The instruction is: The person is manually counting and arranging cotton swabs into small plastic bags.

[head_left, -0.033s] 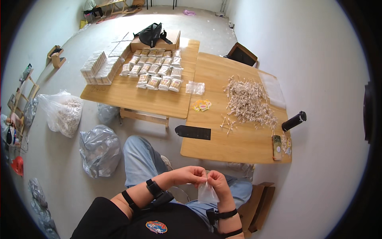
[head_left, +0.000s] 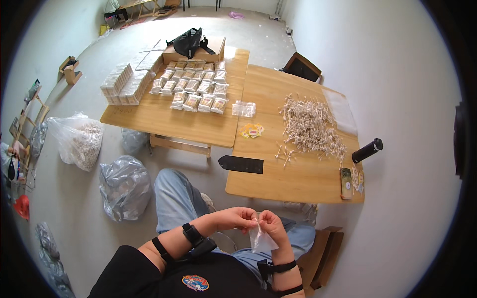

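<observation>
Over my lap, my left hand (head_left: 242, 218) and my right hand (head_left: 272, 224) meet with fingertips pinched together at the top of a small clear plastic bag (head_left: 263, 242). The bag hangs below the fingers and looks flat. Its mouth is hidden by my fingertips. On the table ahead lies a large heap of cotton swabs (head_left: 310, 124), with a few strays on its near left side. Small yellow and white cards (head_left: 252, 131) and a few flat clear bags (head_left: 244, 109) lie left of the heap.
Packed swab bags (head_left: 191, 87) stand in rows on the left table, beside stacks of white packs (head_left: 126, 87). A black strip (head_left: 242, 165) overhangs the right table's edge. A black bottle (head_left: 366, 151) and a phone (head_left: 346, 184) are at the right. Full plastic sacks (head_left: 124, 188) stand on the floor.
The plastic bag's lower part has swung slightly to the right and turned between my fingers. My hands have barely shifted.
</observation>
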Action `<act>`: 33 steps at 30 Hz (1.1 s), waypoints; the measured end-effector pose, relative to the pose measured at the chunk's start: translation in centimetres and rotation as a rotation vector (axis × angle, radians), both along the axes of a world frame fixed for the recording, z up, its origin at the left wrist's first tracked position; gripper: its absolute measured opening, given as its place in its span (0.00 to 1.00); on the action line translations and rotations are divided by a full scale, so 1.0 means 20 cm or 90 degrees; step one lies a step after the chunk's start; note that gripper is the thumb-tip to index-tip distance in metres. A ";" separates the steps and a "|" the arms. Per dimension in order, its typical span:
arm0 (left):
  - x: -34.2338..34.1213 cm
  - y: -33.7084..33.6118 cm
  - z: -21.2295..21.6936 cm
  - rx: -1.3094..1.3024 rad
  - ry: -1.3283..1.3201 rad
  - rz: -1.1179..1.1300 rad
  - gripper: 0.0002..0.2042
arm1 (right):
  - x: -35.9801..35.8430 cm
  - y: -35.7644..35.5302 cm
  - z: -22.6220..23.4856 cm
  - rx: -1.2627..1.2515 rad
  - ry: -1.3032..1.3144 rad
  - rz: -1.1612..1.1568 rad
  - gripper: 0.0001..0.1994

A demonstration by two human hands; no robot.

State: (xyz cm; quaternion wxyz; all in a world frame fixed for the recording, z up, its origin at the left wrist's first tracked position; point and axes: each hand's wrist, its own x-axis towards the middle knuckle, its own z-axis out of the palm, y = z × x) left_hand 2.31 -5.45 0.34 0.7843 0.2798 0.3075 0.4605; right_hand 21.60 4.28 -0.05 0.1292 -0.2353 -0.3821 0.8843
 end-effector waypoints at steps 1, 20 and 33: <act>0.00 -0.01 -0.01 -0.017 -0.018 -0.001 0.10 | -0.01 0.00 0.02 -0.001 0.004 0.009 0.11; -0.13 -0.05 0.02 0.112 0.287 -0.179 0.27 | 0.05 0.12 0.28 0.155 -0.074 0.406 0.15; -0.32 -0.05 -0.13 0.192 0.753 0.196 0.24 | -0.30 0.30 -0.03 0.399 -0.101 0.145 0.16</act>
